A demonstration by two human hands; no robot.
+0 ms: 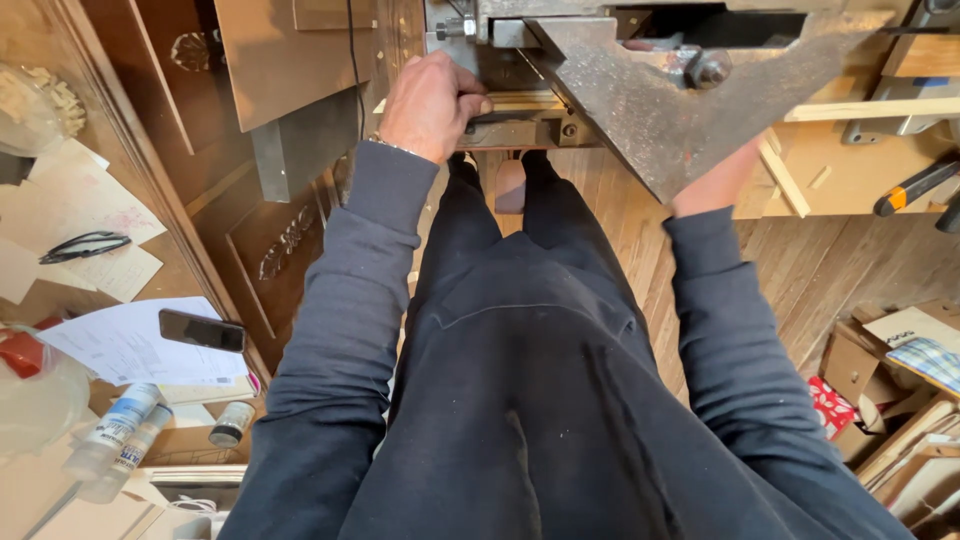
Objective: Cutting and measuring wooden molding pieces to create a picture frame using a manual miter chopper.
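Two hands reach far toward a workbench. The left hand (432, 105) is curled down onto a dark metal block (508, 131) at the bench edge. The right hand (715, 180) sits mostly hidden behind a rusty triangular plate (655, 100), so its grip cannot be told.

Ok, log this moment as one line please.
left hand: gripping machine handle | right hand: mostly hidden under metal triangular plate | stance: standing on wooden floor

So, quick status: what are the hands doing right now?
Left hand gripping a wooden strip at the machine. Right hand mostly hidden under the triangular metal plate. Grip there unclear.
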